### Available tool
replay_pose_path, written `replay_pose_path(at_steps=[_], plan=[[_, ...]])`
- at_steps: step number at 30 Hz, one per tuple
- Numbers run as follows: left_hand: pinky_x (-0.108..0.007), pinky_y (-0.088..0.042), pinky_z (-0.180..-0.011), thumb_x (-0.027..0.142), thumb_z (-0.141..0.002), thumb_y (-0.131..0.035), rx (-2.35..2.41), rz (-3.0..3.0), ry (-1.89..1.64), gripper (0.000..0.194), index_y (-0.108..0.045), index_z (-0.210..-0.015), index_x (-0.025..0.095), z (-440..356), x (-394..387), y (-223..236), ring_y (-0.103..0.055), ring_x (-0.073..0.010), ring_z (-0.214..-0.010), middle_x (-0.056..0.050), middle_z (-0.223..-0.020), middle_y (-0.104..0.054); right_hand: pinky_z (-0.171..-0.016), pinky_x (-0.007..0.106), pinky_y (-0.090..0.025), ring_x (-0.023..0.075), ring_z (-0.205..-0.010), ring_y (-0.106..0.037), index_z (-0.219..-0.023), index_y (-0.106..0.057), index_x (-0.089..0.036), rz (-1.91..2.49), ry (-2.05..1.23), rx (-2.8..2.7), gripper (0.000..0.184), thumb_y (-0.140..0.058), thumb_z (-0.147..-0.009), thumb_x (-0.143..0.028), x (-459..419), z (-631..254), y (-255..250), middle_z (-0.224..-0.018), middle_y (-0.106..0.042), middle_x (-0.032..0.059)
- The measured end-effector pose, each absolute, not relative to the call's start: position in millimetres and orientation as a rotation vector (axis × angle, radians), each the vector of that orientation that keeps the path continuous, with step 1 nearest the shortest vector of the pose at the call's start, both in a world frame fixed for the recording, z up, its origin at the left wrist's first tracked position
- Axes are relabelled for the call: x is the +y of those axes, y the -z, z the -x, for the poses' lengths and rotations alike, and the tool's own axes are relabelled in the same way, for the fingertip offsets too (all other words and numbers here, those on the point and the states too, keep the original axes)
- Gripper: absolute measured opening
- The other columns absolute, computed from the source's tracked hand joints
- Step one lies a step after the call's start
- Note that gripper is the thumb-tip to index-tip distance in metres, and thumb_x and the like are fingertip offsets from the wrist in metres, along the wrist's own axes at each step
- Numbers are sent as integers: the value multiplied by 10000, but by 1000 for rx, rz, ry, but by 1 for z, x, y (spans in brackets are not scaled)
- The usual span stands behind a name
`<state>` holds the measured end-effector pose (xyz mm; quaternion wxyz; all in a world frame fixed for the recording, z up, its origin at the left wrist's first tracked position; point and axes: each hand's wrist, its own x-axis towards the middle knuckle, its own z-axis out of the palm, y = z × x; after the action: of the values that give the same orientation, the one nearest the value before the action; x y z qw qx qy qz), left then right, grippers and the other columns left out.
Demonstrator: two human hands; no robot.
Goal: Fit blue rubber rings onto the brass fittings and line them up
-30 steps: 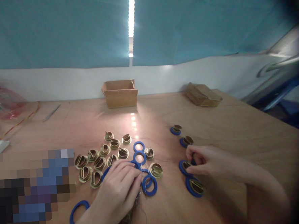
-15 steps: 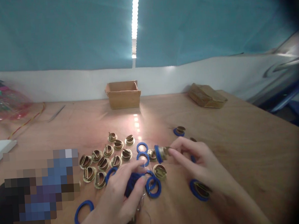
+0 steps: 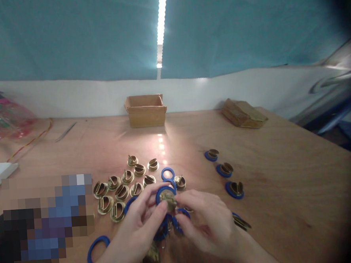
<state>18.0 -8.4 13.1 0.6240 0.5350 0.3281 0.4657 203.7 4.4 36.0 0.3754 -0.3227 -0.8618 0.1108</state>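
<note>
In front of me, both hands are closed on one round brass-coloured fitting with a blue ring around its rim. My left hand pinches its near side between thumb and fingers. From the other side, my right hand has its fingertips on the brass part. Several loose blue rings lie under and around the hands, partly hidden. To the left stand several brass fittings without rings. On the right, several fittings with blue rings form a column.
A cardboard box stands open at the back, with a folded brown carton to its right. Tweezers, a red-yellow wire and a white device are at the left. A pixelated area covers the lower left.
My right hand has moved left, bringing the ringed fitting to my left hand, which now grips it too. The fittings at the right are less covered.
</note>
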Motion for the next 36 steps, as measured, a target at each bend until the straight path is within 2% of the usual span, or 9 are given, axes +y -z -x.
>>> replay_pose_path(at_steps=[3, 6, 14, 20, 28, 36], plan=[[-317, -582, -959, 196, -985, -509, 762, -1276, -1085, 312, -550, -1281, 283, -18, -9, -15, -668, -204, -1147, -80, -1292, -668, -671, 275, -518, 157, -758, -645, -1147, -508, -242, 907, -475, -2060, 288, -562, -891, -123, 6, -206, -36, -909, -672, 28], [-328, -552, -1007, 148, -965, -532, 772, -1315, -1118, 350, -555, -1285, 288, -20, -10, -14, -646, -207, -1184, -71, -1326, -644, -680, 274, -517, 153, -776, -618, -1131, -534, -242, 980, -604, -2001, 274, -573, -887, -124, 6, -203, -37, -926, -631, 21], [-261, -567, -956, 55, -856, -659, 747, -1251, -1165, 467, -628, -1239, 321, -19, -8, -14, -696, -185, -1102, -26, -1230, -713, -656, 266, -520, 144, -786, -589, -1149, -538, -253, 993, -722, -1910, 311, -607, -874, -125, 3, -197, -35, -1021, -593, 22], [-232, -551, -961, 52, -771, -756, 838, -1120, -1135, 474, -699, -1155, 325, -17, -10, -19, -696, -178, -1093, 1, -1206, -727, -688, 286, -544, 175, -867, -598, -1199, -540, -220, 948, -616, -1916, 359, -610, -868, -99, 1, -198, -30, -1063, -589, 59], [-202, -485, -1030, 36, -790, -727, 857, -1201, -1107, 515, -679, -1172, 378, -17, -8, -14, -628, -149, -1193, 51, -1268, -689, -840, 314, -559, 197, -982, -612, -1207, -541, -176, 939, -467, -1952, 348, -603, -880, -76, -1, -196, -25, -1078, -596, 89], [-234, -508, -1014, 85, -806, -722, 895, -1255, -1094, 469, -661, -1192, 344, -18, -11, -11, -650, -163, -1156, 21, -1247, -698, -818, 274, -566, 184, -948, -634, -1172, -559, -154, 889, -253, -1946, 320, -621, -875, -54, -4, -196, -18, -986, -623, 84]])
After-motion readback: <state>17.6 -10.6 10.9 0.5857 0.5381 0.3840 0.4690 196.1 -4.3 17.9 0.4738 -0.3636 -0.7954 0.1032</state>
